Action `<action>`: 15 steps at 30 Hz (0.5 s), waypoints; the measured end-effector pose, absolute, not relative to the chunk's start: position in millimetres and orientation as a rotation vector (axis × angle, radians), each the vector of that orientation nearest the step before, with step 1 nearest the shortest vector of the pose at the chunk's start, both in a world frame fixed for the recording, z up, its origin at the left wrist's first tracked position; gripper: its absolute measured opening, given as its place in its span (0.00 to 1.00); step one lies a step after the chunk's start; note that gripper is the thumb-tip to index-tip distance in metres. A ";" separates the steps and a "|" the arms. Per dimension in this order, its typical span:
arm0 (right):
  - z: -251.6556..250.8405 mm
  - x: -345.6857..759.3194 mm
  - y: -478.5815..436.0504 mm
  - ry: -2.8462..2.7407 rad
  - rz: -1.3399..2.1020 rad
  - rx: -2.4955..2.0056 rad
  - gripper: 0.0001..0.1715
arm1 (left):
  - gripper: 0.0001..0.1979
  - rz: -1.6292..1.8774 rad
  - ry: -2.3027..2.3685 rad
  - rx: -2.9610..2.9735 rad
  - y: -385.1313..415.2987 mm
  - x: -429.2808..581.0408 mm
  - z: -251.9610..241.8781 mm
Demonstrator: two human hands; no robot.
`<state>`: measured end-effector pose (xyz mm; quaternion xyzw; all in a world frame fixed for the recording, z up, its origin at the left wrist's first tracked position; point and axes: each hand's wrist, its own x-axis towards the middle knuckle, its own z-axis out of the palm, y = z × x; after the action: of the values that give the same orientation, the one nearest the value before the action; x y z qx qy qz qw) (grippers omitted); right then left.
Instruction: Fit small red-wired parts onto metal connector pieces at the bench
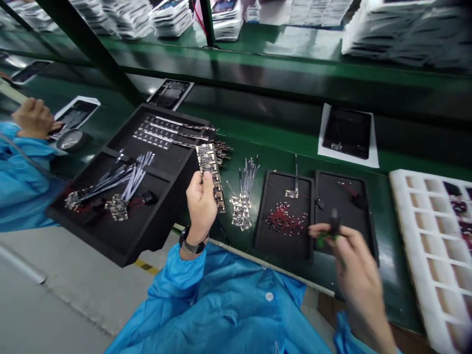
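Note:
My left hand (202,199), a watch on its wrist, is closed on a strip of small circuit boards (208,153), thumb on top. My right hand (356,260) is over the right small tray, closed on a blurred tool with a dark tip and green grip (335,223); its exact kind is unclear. Between my hands lies a pile of loose circuit boards with flat cables (241,212). The left small black tray (267,241) holds a heap of short red wires (283,219) and one board with a cable (291,193).
A large black divided tray (158,221) of boards and cables overhangs the bench edge at left. Near my right arm stands a white foam tray (416,236). Tablet-like panels (348,130) lie behind. At far left is a co-worker's hand (35,118).

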<state>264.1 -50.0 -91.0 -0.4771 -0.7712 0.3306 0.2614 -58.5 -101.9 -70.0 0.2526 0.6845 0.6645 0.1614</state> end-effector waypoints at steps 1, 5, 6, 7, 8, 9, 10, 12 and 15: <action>-86.8 240.1 -58.1 -1.947 1.124 -1.245 0.17 | 0.23 1.897 1.965 0.748 -100.1 -55.3 -68.8; -87.1 159.7 -79.0 -1.775 1.581 -1.045 0.15 | 0.23 1.884 2.020 0.813 -94.5 -44.9 -66.0; -89.2 147.1 -81.9 -1.766 1.620 -1.014 0.15 | 0.23 1.880 2.038 0.814 -93.9 -43.5 -66.2; -91.2 137.7 -84.2 -1.770 1.638 -0.988 0.15 | 0.23 1.876 2.057 0.813 -93.5 -42.6 -66.8; -92.7 131.0 -86.1 -1.788 1.637 -0.971 0.15 | 0.23 1.870 2.073 0.813 -93.3 -42.1 -67.7; -93.6 126.4 -87.6 -1.816 1.624 -0.963 0.14 | 0.23 1.864 2.086 0.814 -93.2 -41.9 -68.7; -94.2 123.4 -88.6 -1.851 1.603 -0.959 0.14 | 0.23 1.861 2.093 0.815 -93.2 -41.8 -69.7; -94.6 120.0 -89.7 -1.922 1.555 -0.959 0.13 | 0.22 1.871 2.095 0.814 -93.3 -41.5 -71.7; -95.6 117.4 -89.9 -1.976 1.532 -0.959 0.12 | 0.22 1.896 2.089 0.793 -93.9 -40.7 -74.6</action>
<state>117.4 -89.9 -95.6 -0.3486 -0.7182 0.5567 0.2297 -40.7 -93.9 -74.6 0.2690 0.7089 0.6434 0.1054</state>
